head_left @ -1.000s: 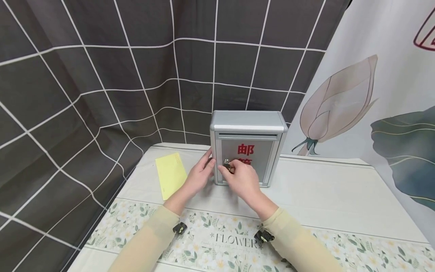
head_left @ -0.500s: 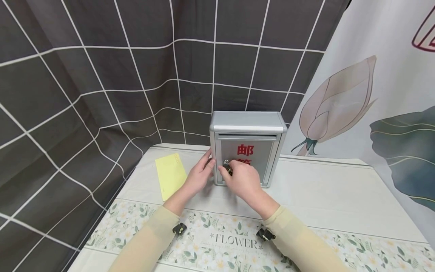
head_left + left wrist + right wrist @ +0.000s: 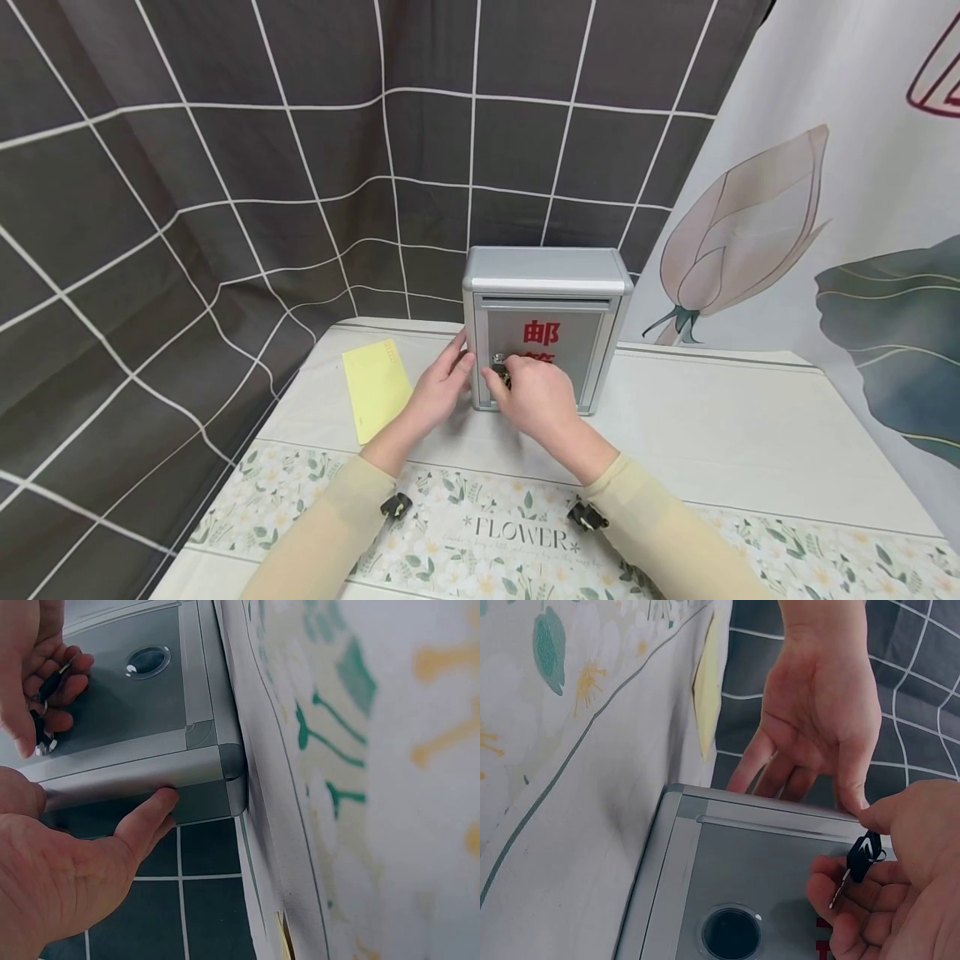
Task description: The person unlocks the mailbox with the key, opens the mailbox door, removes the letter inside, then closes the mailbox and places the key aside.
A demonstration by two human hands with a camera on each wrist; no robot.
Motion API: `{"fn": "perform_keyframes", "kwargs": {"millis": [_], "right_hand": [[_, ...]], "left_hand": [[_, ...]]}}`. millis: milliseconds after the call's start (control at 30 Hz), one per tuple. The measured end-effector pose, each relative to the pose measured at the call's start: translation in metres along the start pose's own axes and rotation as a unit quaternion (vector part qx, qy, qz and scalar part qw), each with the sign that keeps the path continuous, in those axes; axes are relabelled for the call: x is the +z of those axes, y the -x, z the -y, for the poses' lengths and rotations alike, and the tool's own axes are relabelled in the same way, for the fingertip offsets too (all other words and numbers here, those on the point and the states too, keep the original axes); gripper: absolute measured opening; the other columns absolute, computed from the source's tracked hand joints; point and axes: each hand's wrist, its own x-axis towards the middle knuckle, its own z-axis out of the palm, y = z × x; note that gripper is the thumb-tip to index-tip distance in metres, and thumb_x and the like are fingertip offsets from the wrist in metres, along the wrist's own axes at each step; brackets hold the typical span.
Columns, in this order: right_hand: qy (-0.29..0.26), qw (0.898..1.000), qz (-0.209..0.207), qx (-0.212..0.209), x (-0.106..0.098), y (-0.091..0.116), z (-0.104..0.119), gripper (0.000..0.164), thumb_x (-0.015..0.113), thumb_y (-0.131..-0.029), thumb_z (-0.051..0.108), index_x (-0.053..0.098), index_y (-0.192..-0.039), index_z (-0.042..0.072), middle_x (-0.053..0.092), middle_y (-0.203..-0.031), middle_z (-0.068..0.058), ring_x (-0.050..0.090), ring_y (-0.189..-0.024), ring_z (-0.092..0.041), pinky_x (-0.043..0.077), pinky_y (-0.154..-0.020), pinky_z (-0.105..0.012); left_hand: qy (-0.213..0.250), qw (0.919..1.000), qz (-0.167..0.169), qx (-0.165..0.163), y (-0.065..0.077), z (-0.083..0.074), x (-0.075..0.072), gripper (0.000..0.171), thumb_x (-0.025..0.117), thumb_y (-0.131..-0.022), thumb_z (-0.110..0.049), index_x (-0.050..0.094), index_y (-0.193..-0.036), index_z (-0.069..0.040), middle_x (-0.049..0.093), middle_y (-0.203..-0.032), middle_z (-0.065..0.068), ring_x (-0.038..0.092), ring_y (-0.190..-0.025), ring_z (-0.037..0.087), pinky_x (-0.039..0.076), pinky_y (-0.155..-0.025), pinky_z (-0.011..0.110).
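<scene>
A silver-grey mailbox stands upright at the back of the table, red characters on its front door. My left hand rests against its left side, fingers extended along the wall and thumb at the front edge in the left wrist view. My right hand pinches a black-headed key at the silver lock on the door. A second key on the same ring dangles over the curled fingers. The fingers partly cover the lower red character.
A yellow envelope lies flat left of the mailbox. Low on the door is a round dark window. A floral cloth covers the table. A dark grid curtain hangs behind and at left, a white printed one at right.
My right hand has shifted very slightly at the lock, and the keys under its fingers sit a little differently. My left hand and the mailbox stay in place.
</scene>
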Motion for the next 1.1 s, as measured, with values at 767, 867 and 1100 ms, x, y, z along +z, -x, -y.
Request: {"fn": "perform_keyframes", "kwargs": {"millis": [767,867,1100], "right_hand": [[-0.011,0.999,-0.029,-0.021,0.0025,0.0041,-0.0033,0.044,0.076,-0.106,0.039,0.062,-0.075,0.012,0.059,-0.063,-0.003,0.059,-0.051,-0.027,0.050,-0.045,-0.045],[-0.011,0.999,-0.030,-0.024,0.0030,0.0040,-0.0038,0.045,0.076,-0.107,0.039,0.060,-0.074,0.013,0.058,-0.062,-0.003,0.059,-0.051,-0.027,0.050,-0.045,-0.045],[-0.013,0.999,-0.039,-0.032,0.0034,0.0046,-0.0038,0.044,0.078,-0.105,0.037,0.060,-0.074,0.011,0.058,-0.062,-0.003,0.059,-0.051,-0.028,0.050,-0.045,-0.045]], "left_hand": [[-0.011,0.9999,-0.001,0.002,0.0008,-0.0024,0.0008,0.065,0.041,-0.121,-0.050,0.024,-0.180,-0.031,0.038,-0.179,0.011,0.050,-0.156,0.034,0.060,-0.112,0.050],[-0.009,1.0000,0.000,0.004,0.0010,-0.0025,0.0006,0.065,0.042,-0.121,-0.049,0.023,-0.180,-0.031,0.037,-0.179,0.011,0.048,-0.158,0.034,0.059,-0.112,0.050],[-0.004,1.0000,-0.006,0.003,0.0007,-0.0026,0.0004,0.064,0.045,-0.121,-0.046,0.025,-0.180,-0.030,0.041,-0.177,0.013,0.049,-0.157,0.034,0.060,-0.112,0.049]]}}
